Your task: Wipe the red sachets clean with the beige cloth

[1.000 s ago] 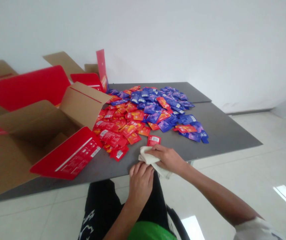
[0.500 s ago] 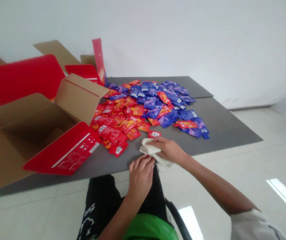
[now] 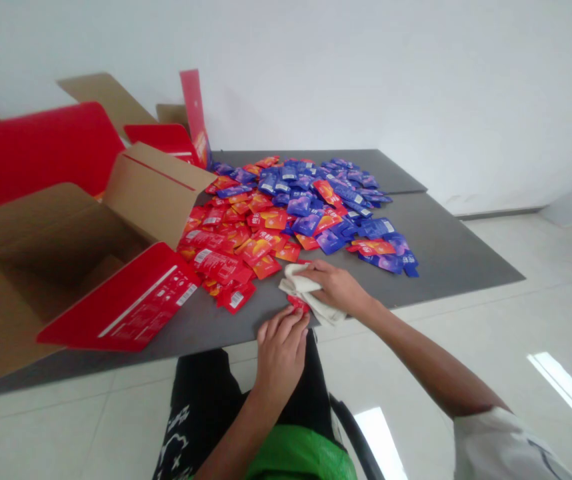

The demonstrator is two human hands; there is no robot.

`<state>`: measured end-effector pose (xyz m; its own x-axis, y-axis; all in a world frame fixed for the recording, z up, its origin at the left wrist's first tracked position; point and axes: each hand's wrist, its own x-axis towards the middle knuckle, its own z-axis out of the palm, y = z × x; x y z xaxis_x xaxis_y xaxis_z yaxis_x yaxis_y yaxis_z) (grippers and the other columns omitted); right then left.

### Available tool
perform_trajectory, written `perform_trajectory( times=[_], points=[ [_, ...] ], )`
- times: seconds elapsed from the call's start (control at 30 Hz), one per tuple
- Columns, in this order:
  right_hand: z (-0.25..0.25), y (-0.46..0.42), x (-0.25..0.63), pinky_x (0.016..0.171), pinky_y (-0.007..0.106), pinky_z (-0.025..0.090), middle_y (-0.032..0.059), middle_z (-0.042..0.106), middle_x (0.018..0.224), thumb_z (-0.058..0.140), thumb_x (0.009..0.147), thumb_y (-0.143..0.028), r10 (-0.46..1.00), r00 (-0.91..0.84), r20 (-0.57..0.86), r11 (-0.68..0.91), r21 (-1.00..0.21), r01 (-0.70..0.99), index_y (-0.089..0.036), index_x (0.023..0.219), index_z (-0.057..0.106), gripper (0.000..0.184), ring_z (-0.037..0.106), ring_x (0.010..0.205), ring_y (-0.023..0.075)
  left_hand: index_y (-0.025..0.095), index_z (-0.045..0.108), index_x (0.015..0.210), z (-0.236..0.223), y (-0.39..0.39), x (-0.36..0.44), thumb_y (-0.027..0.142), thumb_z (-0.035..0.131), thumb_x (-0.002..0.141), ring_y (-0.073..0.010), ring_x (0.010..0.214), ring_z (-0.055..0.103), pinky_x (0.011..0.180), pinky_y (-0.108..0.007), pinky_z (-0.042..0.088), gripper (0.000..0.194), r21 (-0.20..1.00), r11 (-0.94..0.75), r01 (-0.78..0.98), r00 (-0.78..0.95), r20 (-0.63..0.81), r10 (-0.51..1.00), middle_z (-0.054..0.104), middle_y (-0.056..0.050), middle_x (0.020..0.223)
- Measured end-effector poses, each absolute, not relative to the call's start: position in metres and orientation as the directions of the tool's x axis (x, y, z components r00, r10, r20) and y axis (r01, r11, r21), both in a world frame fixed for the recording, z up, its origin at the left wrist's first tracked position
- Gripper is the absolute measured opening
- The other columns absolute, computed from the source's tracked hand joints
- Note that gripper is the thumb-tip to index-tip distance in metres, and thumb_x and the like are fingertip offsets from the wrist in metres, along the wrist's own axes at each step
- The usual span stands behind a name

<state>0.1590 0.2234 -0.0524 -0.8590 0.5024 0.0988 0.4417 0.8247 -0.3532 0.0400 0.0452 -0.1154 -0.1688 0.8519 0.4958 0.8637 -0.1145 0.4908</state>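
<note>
The red sachet (image 3: 298, 304) lies at the near edge of the table (image 3: 446, 247), just in front of me, only part of it showing between my two hands; its lower edge goes under the fingertips of my left hand (image 3: 282, 347), and a cream cloth (image 3: 299, 283) covers or borders the rest. My left fingers lie side by side over it, slightly bent; the thumb is hidden, so I can't tell whether I am pinching the sachet or only pressing it down. My right hand (image 3: 339, 288) is closed around the bunched cloth, fingers bent into its folds, with a loose end hanging towards the table edge.

I judge the cloth work on this one piece to be under way and not finished, since both hands are on it; a sliver of another red sachet (image 3: 304, 261) shows just beyond the cloth. Farther out is the loose heap: red sachets (image 3: 239, 247) mostly to the left, blue sachets (image 3: 301, 180) mostly to the right, some reds lying among the blues; nothing visible marks any as done, so I can't count what is left. To the left stands an open carton (image 3: 126, 300), flaps spread; the part of its inside I can see shows bare cardboard.
</note>
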Motion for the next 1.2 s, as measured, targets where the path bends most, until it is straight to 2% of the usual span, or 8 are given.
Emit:
perform_trajectory(
  times=[0.17,0.37,0.6,0.77,0.87,1.0,1.07,1.2],
  points=[
    [-0.043,0.253,0.154,0.084,0.025,0.051,0.0103,0.066,0.125,0.059,0.098,-0.02,0.607,-0.782,0.141,0.787,-0.247,0.566,-0.024,0.14,0.064,0.043,0.068,0.104,0.0215,0.024,0.071,0.123,-0.114,0.046,0.039,0.016,0.059,0.099,-0.0241,0.123,0.064,0.102,-0.042,0.042,0.027,0.484,-0.113,0.867,-0.166,0.497,0.852,0.075,-0.005,0.122],
    [-0.053,0.209,0.163,0.087,0.024,0.052,0.0059,0.066,0.13,0.062,0.097,-0.022,0.448,-0.886,0.121,0.84,-0.395,0.371,-0.03,0.138,0.065,0.041,0.068,0.109,0.0194,0.024,0.073,0.117,-0.115,0.046,0.041,0.016,0.06,0.098,-0.0241,0.119,0.065,0.102,-0.042,0.042,0.024,0.503,-0.103,0.858,-0.187,0.493,0.85,0.076,-0.005,0.118],
    [-0.045,0.242,0.157,0.085,0.026,0.052,0.0102,0.066,0.124,0.061,0.096,-0.019,0.591,-0.794,0.141,0.794,-0.278,0.541,-0.023,0.139,0.065,0.044,0.068,0.102,0.0211,0.024,0.07,0.124,-0.114,0.046,0.04,0.016,0.059,0.099,-0.025,0.123,0.063,0.102,-0.042,0.042,0.028,0.483,-0.118,0.867,-0.165,0.502,0.849,0.075,-0.006,0.123],
    [-0.052,0.207,0.164,0.087,0.024,0.052,0.0058,0.065,0.132,0.062,0.097,-0.023,0.442,-0.89,0.109,0.848,-0.373,0.375,-0.031,0.141,0.063,0.044,0.067,0.11,0.0191,0.024,0.073,0.115,-0.115,0.045,0.041,0.016,0.059,0.098,-0.0256,0.117,0.065,0.1,-0.043,0.043,0.023,0.489,-0.081,0.869,-0.188,0.476,0.859,0.076,-0.006,0.116],
    [-0.057,0.221,0.163,0.089,0.025,0.052,0.0075,0.066,0.129,0.062,0.096,-0.02,0.495,-0.861,0.121,0.829,-0.362,0.426,-0.029,0.139,0.064,0.044,0.067,0.11,0.0201,0.024,0.071,0.122,-0.115,0.045,0.04,0.016,0.059,0.099,-0.0252,0.122,0.064,0.101,-0.043,0.042,0.027,0.487,-0.102,0.868,-0.17,0.483,0.859,0.075,-0.006,0.122],
    [-0.049,0.253,0.159,0.084,0.027,0.052,0.0108,0.065,0.124,0.06,0.097,-0.019,0.601,-0.783,0.158,0.791,-0.255,0.555,-0.023,0.14,0.064,0.044,0.068,0.105,0.0225,0.024,0.069,0.125,-0.114,0.046,0.039,0.016,0.059,0.099,-0.0247,0.124,0.063,0.101,-0.043,0.042,0.029,0.488,-0.114,0.866,-0.164,0.491,0.856,0.074,-0.005,0.125],
    [-0.045,0.246,0.16,0.083,0.026,0.052,0.0099,0.065,0.126,0.059,0.097,-0.018,0.581,-0.798,0.159,0.804,-0.261,0.533,-0.024,0.141,0.063,0.044,0.068,0.104,0.0214,0.024,0.069,0.124,-0.114,0.045,0.04,0.016,0.059,0.099,-0.0248,0.124,0.063,0.101,-0.043,0.042,0.028,0.493,-0.117,0.862,-0.164,0.489,0.857,0.074,-0.005,0.124],
    [-0.049,0.209,0.165,0.085,0.024,0.052,0.006,0.066,0.131,0.06,0.097,-0.022,0.452,-0.886,0.107,0.847,-0.363,0.389,-0.031,0.141,0.062,0.045,0.068,0.109,0.0197,0.024,0.072,0.116,-0.114,0.045,0.041,0.016,0.059,0.099,-0.0256,0.12,0.064,0.101,-0.043,0.041,0.023,0.496,-0.094,0.863,-0.184,0.483,0.856,0.076,-0.005,0.118]
  ],
)
